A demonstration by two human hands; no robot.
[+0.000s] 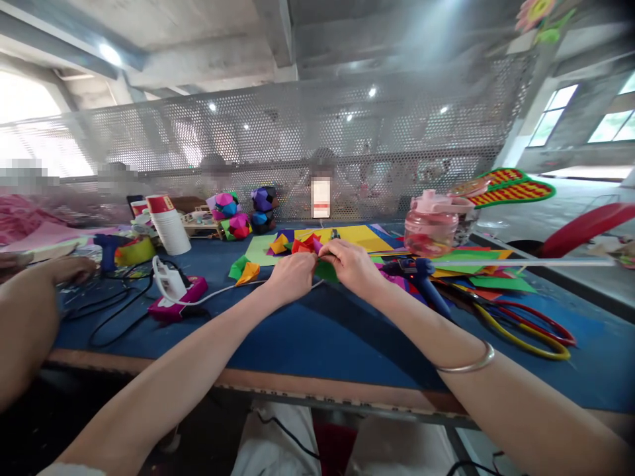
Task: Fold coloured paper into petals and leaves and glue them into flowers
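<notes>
My left hand (292, 276) and my right hand (350, 265) meet over the blue table (317, 330), both pinched on a folded coloured paper piece (311, 252) with red, green and purple flaps. A silver bangle (469, 362) circles my right forearm. Loose folded paper units, green and orange (244, 270), lie just left of my left hand. Yellow and green paper sheets (360, 237) lie behind the hands.
A blue glue gun (425, 276) and red and yellow hoops (526, 325) lie right. A pink jar (430, 225), white cups (169, 225), paper balls (233, 215), a white plug on a pink box (172, 285) stand around. Another person's arm (30, 297) rests far left.
</notes>
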